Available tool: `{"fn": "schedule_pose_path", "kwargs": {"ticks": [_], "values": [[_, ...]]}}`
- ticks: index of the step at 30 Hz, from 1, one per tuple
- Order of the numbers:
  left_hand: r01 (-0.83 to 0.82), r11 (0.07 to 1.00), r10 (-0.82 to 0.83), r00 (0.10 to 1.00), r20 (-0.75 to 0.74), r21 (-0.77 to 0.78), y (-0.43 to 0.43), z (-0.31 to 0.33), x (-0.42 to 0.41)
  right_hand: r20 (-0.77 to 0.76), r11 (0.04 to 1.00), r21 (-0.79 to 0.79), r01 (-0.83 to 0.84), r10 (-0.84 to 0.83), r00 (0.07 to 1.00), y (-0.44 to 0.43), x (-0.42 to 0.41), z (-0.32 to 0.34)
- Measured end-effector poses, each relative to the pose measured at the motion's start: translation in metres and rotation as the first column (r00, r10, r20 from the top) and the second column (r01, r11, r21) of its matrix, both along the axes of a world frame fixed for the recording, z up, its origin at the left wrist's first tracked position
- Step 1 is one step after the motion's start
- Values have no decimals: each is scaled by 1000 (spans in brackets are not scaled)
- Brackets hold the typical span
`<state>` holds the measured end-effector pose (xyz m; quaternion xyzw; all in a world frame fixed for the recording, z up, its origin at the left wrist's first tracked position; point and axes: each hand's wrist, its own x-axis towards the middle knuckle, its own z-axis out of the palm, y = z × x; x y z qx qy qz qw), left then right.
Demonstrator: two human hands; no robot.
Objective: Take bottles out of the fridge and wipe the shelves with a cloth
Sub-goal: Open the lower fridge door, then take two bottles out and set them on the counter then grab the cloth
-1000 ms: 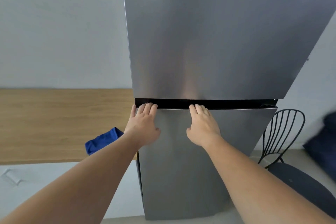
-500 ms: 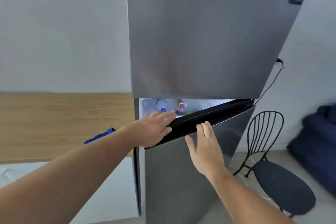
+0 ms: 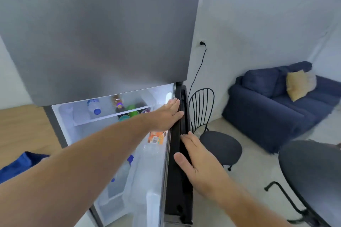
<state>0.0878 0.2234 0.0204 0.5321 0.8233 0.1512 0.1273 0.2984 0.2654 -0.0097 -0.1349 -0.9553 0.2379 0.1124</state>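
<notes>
Grey steel lower fridge door open, flat open left hand and right hand against it, clear plastic bottles unremoved (blue cloth near left, unused).

two hands, one chair, one sofa

Just one head cam here, wide-angle, looking forward and down from right up close at the fridge. Open lower door sits dead centre, sofa far right, both forearms reaching in from the near edge.
</notes>
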Motion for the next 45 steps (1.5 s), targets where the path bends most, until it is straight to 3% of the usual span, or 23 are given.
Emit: {"fn": "schedule_pose_path", "kwargs": {"ticks": [5, 8, 10, 12, 15, 17, 19, 24, 30, 33, 37, 39, 42, 45], "values": [[0, 998, 2, 1000, -26, 71, 55, -4, 2, 226, 991, -8, 131, -126, 966, 56, 17, 35], [54, 995, -47, 996, -73, 90, 87, -12, 0, 366, 969, 34, 245, -240, 899, 86, 34, 47], [88, 989, -76, 991, -107, 119, 102, -15, -5, 380, 927, 98, 361, -370, 848, 102, 47, 45], [124, 979, -105, 987, -123, 162, 113, -19, -16, 338, 828, 284, 483, -558, 758, 119, 59, 36], [138, 978, -111, 979, -171, 158, 127, -27, -30, 108, 604, 533, 592, -742, 661, 146, 78, 20], [140, 979, -110, 974, -196, 150, 136, -30, -37, -38, 510, 574, 640, -764, 644, 160, 88, 14], [153, 979, -118, 963, -241, 133, 145, -31, -42, -78, 478, 576, 664, -776, 626, 175, 93, 11], [188, 978, -159, 954, -253, 92, 154, -31, -41, 19, 534, 535, 655, -782, 622, 206, 101, 1], [150, 974, -129, 983, -129, 169, 76, -53, -12, -108, 500, 438, 747, -796, 596, 210, 103, -41], [68, 985, -52, 993, -102, 162, -3, -81, -8, -126, 570, 117, 813, -804, 581, 221, 102, -97], [-142, 984, 130, 986, 101, 112, -106, -128, -19, -210, 620, -131, 774, -780, 590, 119, 44, -110], [-239, 961, 207, 955, 213, 140, -146, -148, -25, -254, 709, -265, 654, -705, 662, 61, 9, -115], [-363, 912, 281, 893, 351, 192, -179, -168, -41, -288, 853, -302, 426, -508, 812, 9, -47, -144], [-480, 851, 359, 828, 430, 213, -178, -187, -75, -213, 895, -350, 277, -364, 907, 16, -113, -200]]}}
